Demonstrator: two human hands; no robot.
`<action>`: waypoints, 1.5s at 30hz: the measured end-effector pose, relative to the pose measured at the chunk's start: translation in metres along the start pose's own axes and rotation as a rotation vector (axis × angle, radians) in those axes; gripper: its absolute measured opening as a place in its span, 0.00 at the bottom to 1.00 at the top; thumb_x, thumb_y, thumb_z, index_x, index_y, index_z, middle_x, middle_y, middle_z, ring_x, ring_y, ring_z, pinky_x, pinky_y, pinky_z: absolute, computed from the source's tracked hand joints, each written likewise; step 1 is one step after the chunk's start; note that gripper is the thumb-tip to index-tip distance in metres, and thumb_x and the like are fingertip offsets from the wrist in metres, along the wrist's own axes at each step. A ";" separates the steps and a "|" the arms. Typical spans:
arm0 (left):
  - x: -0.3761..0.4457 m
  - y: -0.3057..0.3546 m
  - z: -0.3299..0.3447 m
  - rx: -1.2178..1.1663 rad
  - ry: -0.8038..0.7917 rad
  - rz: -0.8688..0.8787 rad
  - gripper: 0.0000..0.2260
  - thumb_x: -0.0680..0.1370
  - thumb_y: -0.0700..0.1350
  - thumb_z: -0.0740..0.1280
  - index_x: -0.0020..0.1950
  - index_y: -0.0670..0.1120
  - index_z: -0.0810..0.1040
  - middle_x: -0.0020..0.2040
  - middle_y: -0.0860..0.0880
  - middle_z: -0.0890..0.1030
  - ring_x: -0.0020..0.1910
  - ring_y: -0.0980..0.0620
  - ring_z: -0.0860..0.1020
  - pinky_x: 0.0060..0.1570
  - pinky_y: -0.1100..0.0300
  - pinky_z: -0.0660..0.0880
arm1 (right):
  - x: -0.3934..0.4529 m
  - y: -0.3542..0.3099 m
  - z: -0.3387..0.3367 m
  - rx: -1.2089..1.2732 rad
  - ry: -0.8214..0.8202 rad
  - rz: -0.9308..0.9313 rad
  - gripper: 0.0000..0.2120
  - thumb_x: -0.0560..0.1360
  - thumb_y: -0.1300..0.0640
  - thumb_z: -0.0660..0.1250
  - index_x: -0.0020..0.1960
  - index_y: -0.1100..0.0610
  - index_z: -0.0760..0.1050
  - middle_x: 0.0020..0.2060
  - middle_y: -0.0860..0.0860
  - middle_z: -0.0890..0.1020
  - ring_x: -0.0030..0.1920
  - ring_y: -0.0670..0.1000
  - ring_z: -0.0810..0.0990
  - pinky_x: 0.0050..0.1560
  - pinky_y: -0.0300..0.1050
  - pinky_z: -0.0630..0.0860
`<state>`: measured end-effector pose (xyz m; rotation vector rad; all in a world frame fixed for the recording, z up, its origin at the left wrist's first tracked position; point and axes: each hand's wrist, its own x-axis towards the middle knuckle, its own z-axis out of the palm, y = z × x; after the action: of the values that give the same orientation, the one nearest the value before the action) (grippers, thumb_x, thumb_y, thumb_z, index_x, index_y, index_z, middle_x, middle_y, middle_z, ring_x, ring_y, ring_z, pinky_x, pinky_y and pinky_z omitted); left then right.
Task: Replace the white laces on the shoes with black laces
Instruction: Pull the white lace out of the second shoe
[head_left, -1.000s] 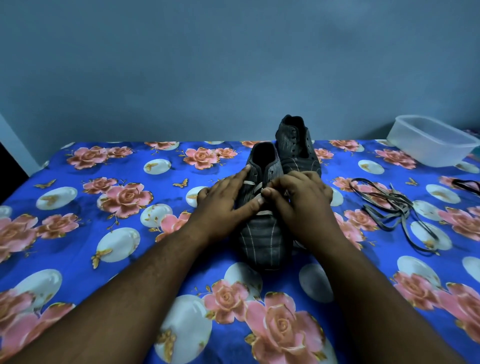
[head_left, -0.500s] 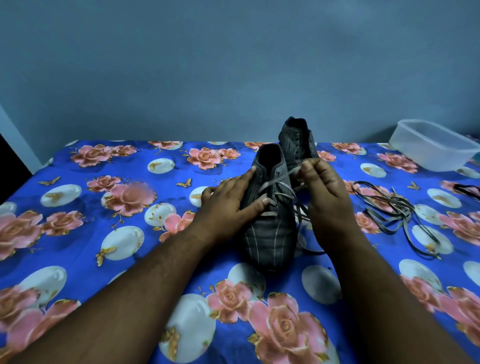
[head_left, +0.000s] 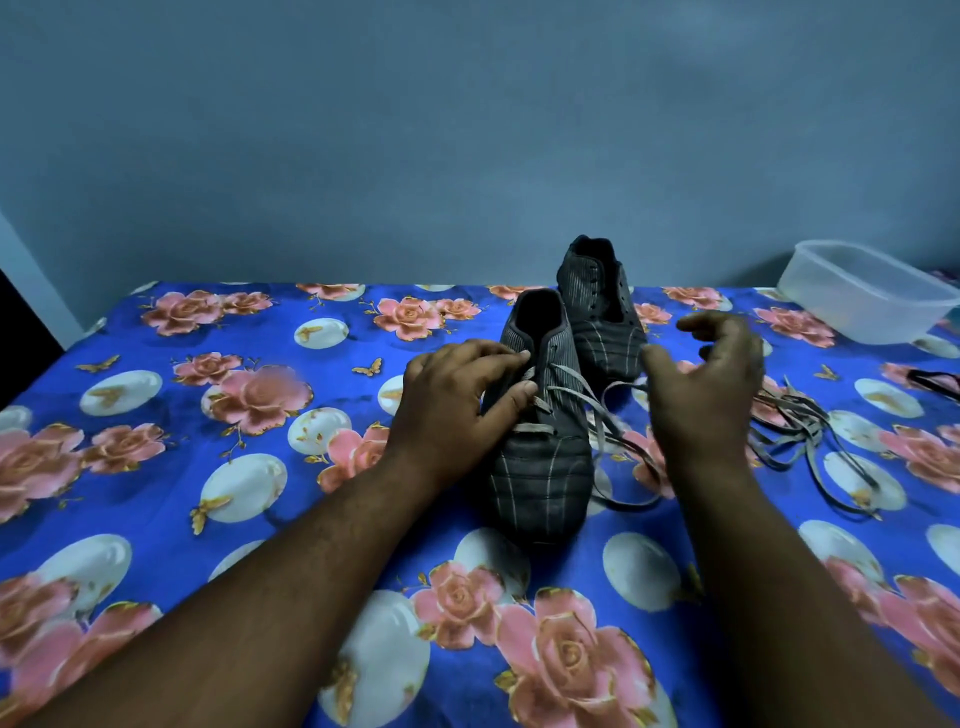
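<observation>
Two dark shoes stand near the far edge of the floral bedsheet. We see the near shoe, toe toward us, half unlaced, its white lace trailing loose to the right. Our left hand rests on this shoe's left side, thumb and fingertips touching the lace at the eyelets; whether they pinch it we cannot tell. Our right hand hovers just right of the shoe, fingers loosely curled, holding nothing. Behind stands the far shoe, without lace. A pile of laces lies further right, and a clear plastic tub sits at the far right corner.
</observation>
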<state>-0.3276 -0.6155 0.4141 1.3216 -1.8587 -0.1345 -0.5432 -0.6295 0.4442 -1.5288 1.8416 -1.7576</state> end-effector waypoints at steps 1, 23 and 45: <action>0.000 0.001 0.000 -0.009 0.015 0.008 0.16 0.78 0.58 0.66 0.61 0.54 0.84 0.58 0.56 0.82 0.59 0.53 0.78 0.62 0.46 0.68 | -0.003 -0.003 0.003 -0.107 -0.009 -0.102 0.15 0.72 0.57 0.70 0.58 0.57 0.76 0.57 0.55 0.77 0.61 0.58 0.73 0.63 0.49 0.65; 0.004 0.001 0.003 -0.267 -0.028 -0.353 0.13 0.74 0.55 0.61 0.42 0.48 0.80 0.40 0.52 0.81 0.45 0.48 0.79 0.51 0.47 0.76 | -0.033 -0.001 0.028 -0.133 -0.537 -0.249 0.25 0.75 0.50 0.57 0.70 0.38 0.72 0.67 0.47 0.72 0.68 0.52 0.68 0.69 0.60 0.65; 0.005 -0.005 0.008 -0.237 0.075 -0.556 0.15 0.70 0.58 0.63 0.38 0.48 0.78 0.35 0.53 0.81 0.42 0.47 0.80 0.48 0.47 0.77 | -0.026 0.010 0.027 -0.216 -0.618 -0.198 0.40 0.67 0.25 0.66 0.76 0.36 0.64 0.72 0.48 0.71 0.73 0.52 0.64 0.74 0.59 0.62</action>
<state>-0.3297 -0.6250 0.4093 1.6120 -1.3237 -0.5679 -0.5169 -0.6299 0.4149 -2.0920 1.6280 -0.9814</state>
